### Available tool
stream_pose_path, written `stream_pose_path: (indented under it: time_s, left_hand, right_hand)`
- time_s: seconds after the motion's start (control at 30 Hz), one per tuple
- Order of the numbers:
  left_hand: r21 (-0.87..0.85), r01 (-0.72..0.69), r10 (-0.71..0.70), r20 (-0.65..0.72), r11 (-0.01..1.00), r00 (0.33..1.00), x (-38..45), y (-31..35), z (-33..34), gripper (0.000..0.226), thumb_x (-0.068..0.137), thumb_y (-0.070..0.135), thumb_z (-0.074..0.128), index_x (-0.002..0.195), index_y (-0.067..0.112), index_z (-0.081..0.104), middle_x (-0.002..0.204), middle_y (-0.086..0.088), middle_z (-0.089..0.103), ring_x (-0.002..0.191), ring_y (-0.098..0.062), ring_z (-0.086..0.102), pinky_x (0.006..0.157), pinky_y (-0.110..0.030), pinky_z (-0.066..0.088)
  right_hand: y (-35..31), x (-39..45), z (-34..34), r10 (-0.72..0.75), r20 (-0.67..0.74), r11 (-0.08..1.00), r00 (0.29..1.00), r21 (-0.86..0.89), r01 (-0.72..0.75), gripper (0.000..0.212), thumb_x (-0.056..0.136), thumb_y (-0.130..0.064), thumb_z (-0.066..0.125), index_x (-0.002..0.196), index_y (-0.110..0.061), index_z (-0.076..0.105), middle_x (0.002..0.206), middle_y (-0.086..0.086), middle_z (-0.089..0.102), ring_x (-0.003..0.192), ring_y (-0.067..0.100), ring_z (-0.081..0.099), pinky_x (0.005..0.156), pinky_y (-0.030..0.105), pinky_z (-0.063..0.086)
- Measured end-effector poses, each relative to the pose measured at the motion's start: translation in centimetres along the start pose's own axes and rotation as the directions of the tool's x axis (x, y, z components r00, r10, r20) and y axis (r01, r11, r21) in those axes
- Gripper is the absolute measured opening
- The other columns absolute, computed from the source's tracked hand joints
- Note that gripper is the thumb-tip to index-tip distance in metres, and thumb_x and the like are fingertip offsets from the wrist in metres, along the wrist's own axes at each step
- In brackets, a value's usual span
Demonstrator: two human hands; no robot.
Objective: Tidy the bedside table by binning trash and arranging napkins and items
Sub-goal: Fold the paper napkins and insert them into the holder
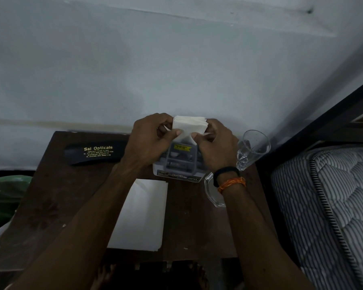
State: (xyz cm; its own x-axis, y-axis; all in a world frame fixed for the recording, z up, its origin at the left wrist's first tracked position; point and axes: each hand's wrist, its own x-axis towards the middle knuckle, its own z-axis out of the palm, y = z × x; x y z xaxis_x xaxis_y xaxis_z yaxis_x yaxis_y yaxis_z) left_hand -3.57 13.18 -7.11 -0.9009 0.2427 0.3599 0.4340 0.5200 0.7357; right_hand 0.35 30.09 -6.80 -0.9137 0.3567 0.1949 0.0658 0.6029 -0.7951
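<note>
Above a dark wooden worktop (50, 197) beside a pale wall (134, 70), left hand (149, 141) and right hand (216, 145) together grasp a folded white napkin stack (188, 127).

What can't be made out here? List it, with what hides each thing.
- Grey plastic box, head view: top hidden by both hands; label print too small.
- Clear glass jug: mostly behind the right hand's wrist.
- Black spectacle case: right end behind the left hand.
- Folded white napkin stack: count unclear.

Both hands pinch folded napkins (189, 127) (above table).
</note>
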Motion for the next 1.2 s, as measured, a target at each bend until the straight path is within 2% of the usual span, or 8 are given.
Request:
stream_pose_path:
  time_s: [0.1,0.23,0.37,0.47,0.57,0.7,0.9,1.2]
  left_hand:
    - [-0.035,0.048,-0.049,-0.026,0.998,0.998,-0.2,0.0,-0.9,0.025,0.088,0.036,0.069,0.105,0.018,0.065,0.093,0.005,0.069,0.076,-0.006,0.065,0.063,-0.013,0.050]
    - [-0.011,0.084,-0.084,-0.109,0.996,0.990,-0.9,-0.9,-2.7,0.014,0.092,0.029,0.064,0.094,0.016,0.061,0.079,0.003,0.066,0.067,-0.010,0.063,0.061,-0.028,0.055]
    - [0.098,0.082,-0.076,-0.060,0.992,0.995,-1.7,-1.7,-4.3,0.010,0.089,0.018,0.065,0.090,0.010,0.061,0.078,-0.004,0.067,0.068,-0.017,0.064,0.066,-0.037,0.055]
    - [0.171,0.090,-0.097,0.033,0.981,0.995,-2.1,-2.1,-5.4,0.006,0.085,0.014,0.067,0.086,0.009,0.064,0.078,-0.004,0.069,0.070,-0.017,0.063,0.069,-0.037,0.053]
    - [0.234,0.090,-0.125,0.139,0.968,0.982,-2.4,-2.6,-6.4,0.004,0.083,0.012,0.068,0.082,0.008,0.066,0.077,-0.005,0.070,0.071,-0.017,0.063,0.069,-0.034,0.053]
    - [0.233,0.118,-0.169,0.215,0.965,0.962,-2.7,-3.2,-7.0,0.001,0.082,0.010,0.068,0.081,0.011,0.068,0.076,-0.002,0.070,0.072,-0.014,0.064,0.060,-0.015,0.043]
    - [0.304,0.097,-0.237,0.468,0.948,0.851,-3.2,-4.0,-7.4,0.017,0.079,0.003,0.065,0.093,0.008,0.073,0.089,-0.007,0.076,0.084,-0.020,0.070,0.078,-0.029,0.056]
    - [0.405,0.100,-0.373,0.681,0.909,0.631,-3.8,-4.7,-7.8,0.042,0.072,0.016,0.084,0.111,0.015,0.067,0.107,-0.005,0.069,0.097,-0.023,0.065,0.086,-0.034,0.055]
  right_hand:
    - [-0.7,-0.4,-0.1,-0.020,-0.136,1.000,0.990,-0.007,0.019,0.050,0.073,-0.005,0.066,0.120,-0.019,0.060,0.111,-0.001,0.066,0.079,0.009,0.062,0.066,0.017,0.053]
    - [-3.3,-2.0,0.0,-0.281,-0.301,0.960,0.911,-0.106,0.260,0.029,0.072,-0.002,0.058,0.098,-0.014,0.066,0.096,0.001,0.064,0.076,0.014,0.060,0.066,0.016,0.046]
    - [-5.8,-5.0,1.6,-0.449,-0.151,0.893,0.881,-0.090,0.440,0.011,0.075,-0.001,0.062,0.076,-0.010,0.068,0.083,0.004,0.065,0.065,0.016,0.057,0.061,0.023,0.044]
    - [-6.6,-7.7,3.4,-0.491,0.164,0.859,0.856,-0.074,0.507,0.010,0.077,-0.001,0.061,0.079,-0.007,0.069,0.085,0.007,0.067,0.071,0.022,0.061,0.065,0.032,0.051]
    - [-5.9,-9.7,5.0,-0.374,0.517,0.826,0.770,-0.193,0.530,0.018,0.084,-0.010,0.059,0.101,-0.011,0.069,0.100,0.008,0.066,0.086,0.024,0.061,0.076,0.035,0.054]
    - [-4.6,-10.6,6.7,-0.126,0.722,0.813,0.680,-0.317,0.487,0.056,0.085,-0.028,0.069,0.135,-0.012,0.048,0.132,0.010,0.052,0.115,0.030,0.054,0.092,0.036,0.049]
    - [-3.8,-11.0,8.3,-0.013,0.759,0.758,0.651,-0.417,0.502,0.097,0.071,-0.039,0.083,0.145,-0.008,0.030,0.141,0.015,0.038,0.130,0.033,0.038,0.109,0.042,0.040]
    - [-3.1,-10.5,8.9,0.091,0.782,0.685,0.617,-0.499,0.531,0.076,0.067,-0.056,0.080,0.123,-0.011,0.055,0.135,0.014,0.048,0.129,0.033,0.040,0.117,0.045,0.026]
